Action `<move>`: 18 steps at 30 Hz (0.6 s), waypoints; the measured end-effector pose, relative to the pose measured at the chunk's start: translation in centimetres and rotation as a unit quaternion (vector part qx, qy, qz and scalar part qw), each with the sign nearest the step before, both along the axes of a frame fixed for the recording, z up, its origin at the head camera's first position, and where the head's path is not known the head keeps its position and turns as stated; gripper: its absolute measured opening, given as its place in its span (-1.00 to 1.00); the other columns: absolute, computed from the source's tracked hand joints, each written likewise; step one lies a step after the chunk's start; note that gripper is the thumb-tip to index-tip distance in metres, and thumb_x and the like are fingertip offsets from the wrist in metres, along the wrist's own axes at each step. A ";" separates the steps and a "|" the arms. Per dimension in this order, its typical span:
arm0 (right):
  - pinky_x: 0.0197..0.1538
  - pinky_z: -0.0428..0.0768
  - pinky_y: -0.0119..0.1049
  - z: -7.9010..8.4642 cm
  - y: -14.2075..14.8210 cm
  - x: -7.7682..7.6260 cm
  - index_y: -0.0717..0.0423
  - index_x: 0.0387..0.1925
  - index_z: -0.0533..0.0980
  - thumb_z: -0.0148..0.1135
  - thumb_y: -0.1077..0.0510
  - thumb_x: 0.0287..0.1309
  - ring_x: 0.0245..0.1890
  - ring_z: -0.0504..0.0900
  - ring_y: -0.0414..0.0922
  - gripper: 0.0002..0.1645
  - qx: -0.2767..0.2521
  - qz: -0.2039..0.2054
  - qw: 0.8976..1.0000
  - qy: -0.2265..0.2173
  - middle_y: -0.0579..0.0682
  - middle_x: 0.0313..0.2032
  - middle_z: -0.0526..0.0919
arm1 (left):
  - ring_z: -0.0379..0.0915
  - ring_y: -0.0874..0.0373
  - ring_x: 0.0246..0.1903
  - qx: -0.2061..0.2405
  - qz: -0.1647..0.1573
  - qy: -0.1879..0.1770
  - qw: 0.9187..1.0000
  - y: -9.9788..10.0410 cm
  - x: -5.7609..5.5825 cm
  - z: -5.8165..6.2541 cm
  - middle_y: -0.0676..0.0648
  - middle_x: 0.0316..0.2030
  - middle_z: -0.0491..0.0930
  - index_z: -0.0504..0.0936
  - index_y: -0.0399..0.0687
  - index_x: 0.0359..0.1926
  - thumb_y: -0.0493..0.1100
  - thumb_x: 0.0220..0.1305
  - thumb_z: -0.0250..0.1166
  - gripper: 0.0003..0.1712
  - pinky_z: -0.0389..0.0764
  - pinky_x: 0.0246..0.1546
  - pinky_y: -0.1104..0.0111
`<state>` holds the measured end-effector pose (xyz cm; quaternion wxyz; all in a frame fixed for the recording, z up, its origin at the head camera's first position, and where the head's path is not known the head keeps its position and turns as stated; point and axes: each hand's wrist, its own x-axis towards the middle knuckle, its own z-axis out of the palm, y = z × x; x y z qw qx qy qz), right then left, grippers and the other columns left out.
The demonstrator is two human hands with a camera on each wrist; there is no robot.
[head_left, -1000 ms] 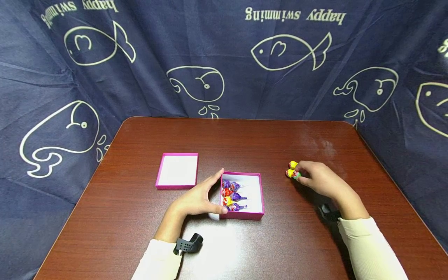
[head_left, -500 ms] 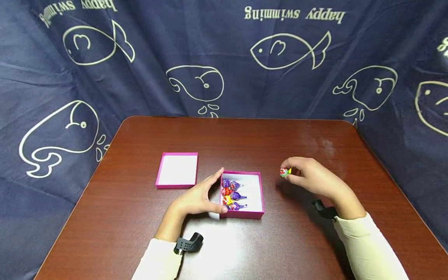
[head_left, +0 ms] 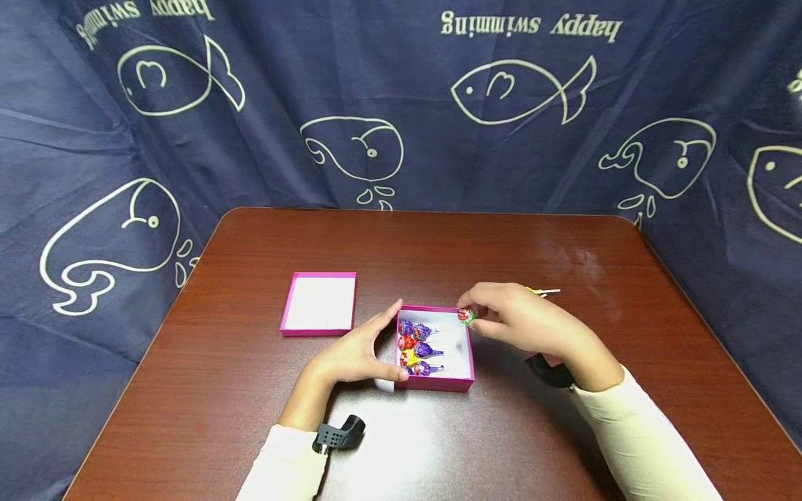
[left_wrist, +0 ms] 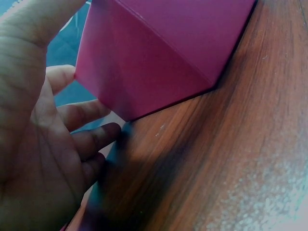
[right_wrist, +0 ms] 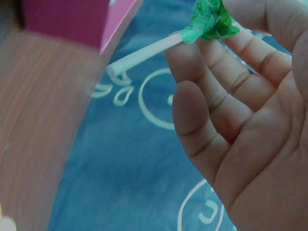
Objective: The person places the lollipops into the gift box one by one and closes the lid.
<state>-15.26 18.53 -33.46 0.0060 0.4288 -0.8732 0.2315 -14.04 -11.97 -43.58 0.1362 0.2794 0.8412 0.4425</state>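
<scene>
My left hand grips the pink box at its left side, thumb at the front corner and index finger at the back one. In the left wrist view fingertips touch the box's pink wall. Purple, red and yellow wrapped lollipops lie along the left part of the white inside. My right hand pinches a green and red lollipop over the box's back right corner. Its white stick and green wrapper show in the right wrist view.
A pink-edged lid, white inside up, lies left of the box. Behind my right hand, partly hidden, a yellow lollipop with a white stick lies on the brown table. A dark blue curtain hangs behind the table.
My right hand has picked up the green lollipop from the table's right side and carried it left to the box. The left hand has stayed on the box.
</scene>
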 end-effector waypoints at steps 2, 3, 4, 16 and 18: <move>-0.19 0.57 -0.31 0.1 -1.0 0.1 0.03 -0.11 0.61 0.33 0.27 0.18 -0.28 0.56 -0.26 -0.77 0.004 0.023 1.000 0.006 -0.26 -0.24 0.59 | -0.09 0.09 0.48 0.002 0.000 0.001 1.000 0.0 0.0 0.0 -0.09 0.53 0.01 -0.04 -0.01 0.58 0.10 -0.09 0.61 0.35 -0.01 0.45 0.11; -0.18 0.57 -0.31 0.2 -1.6 0.1 0.04 -0.11 0.61 0.32 0.27 0.18 -0.28 0.56 -0.26 -0.77 0.006 0.035 0.999 0.008 -0.25 -0.23 0.59 | -0.08 0.09 0.48 0.002 0.000 0.001 1.000 0.0 -0.1 0.0 -0.08 0.53 0.01 -0.04 -0.01 0.58 0.10 -0.09 0.61 0.35 0.00 0.45 0.12; -0.17 0.57 -0.31 0.2 -2.1 0.1 0.04 -0.12 0.61 0.32 0.27 0.17 -0.28 0.56 -0.26 -0.77 0.007 0.046 0.999 0.011 -0.24 -0.23 0.59 | -0.08 0.09 0.47 0.003 0.000 0.001 1.000 0.0 -0.1 0.0 -0.09 0.53 0.01 -0.04 -0.01 0.58 0.10 -0.09 0.61 0.35 0.00 0.45 0.11; -0.22 0.56 -0.33 -2.2 -6.3 0.7 0.07 -0.24 0.60 0.37 0.31 0.07 -0.36 0.57 -0.20 -0.80 0.048 0.103 0.993 0.019 -0.17 -0.33 0.60 | -0.06 0.06 0.47 0.006 -0.003 -0.003 1.000 0.0 0.1 0.3 -0.12 0.52 0.03 -0.03 -0.04 0.58 0.08 -0.08 0.61 0.34 0.01 0.45 0.08; -0.24 0.55 -0.37 -2.6 -6.6 0.8 0.08 -0.26 0.59 0.37 0.32 0.04 -0.37 0.53 -0.23 -0.80 0.055 0.111 0.992 0.018 -0.17 -0.36 0.58 | -0.08 0.06 0.47 0.007 -0.004 -0.003 1.000 0.0 0.1 0.3 -0.12 0.52 0.01 -0.04 -0.04 0.58 0.09 -0.08 0.61 0.34 0.00 0.45 0.08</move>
